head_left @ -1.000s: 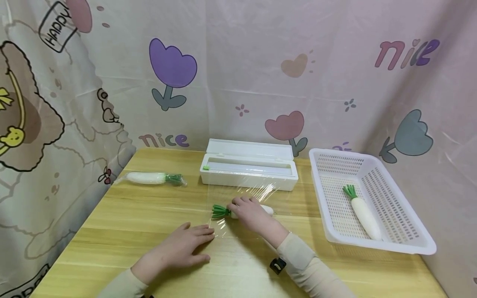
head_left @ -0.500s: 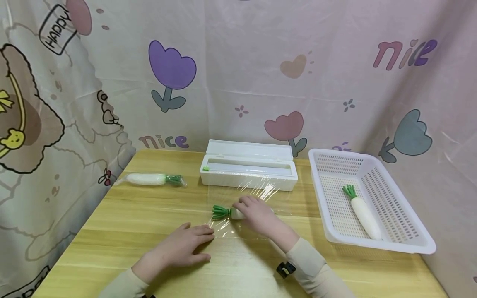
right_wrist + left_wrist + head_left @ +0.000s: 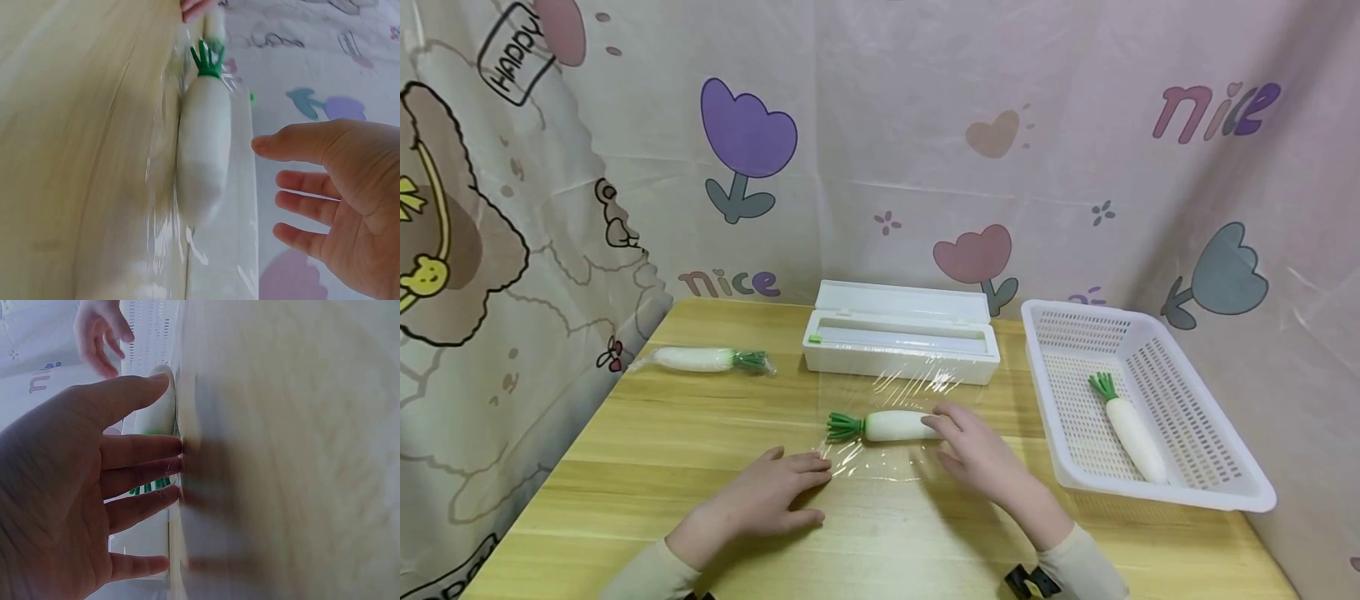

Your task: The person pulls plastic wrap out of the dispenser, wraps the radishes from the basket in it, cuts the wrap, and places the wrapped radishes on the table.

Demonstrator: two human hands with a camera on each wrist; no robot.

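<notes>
Left hand (image 3: 763, 496) resting at edge of cling film (image 3: 880, 467), grip apart, holding nothing. Daikon radish (image 3: 891, 426) lying on film, long axis running left-right, leaves (image 3: 844, 427) pointing left. Right hand (image 3: 981, 454), nearer, hovering by root end, grip apart, radish extending leftward.

white radish (image 3: 893, 426) on clear film (image 3: 880, 465)

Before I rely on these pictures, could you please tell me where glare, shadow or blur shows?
Head view: bright glare streaks on the clear film, soft shadows by the left hand and right hand; left wrist view: blurred tabletop, dark finger shadows across it; right wrist view: shiny highlights along that film, the white radish shaded grey toward its leafless end.
</notes>
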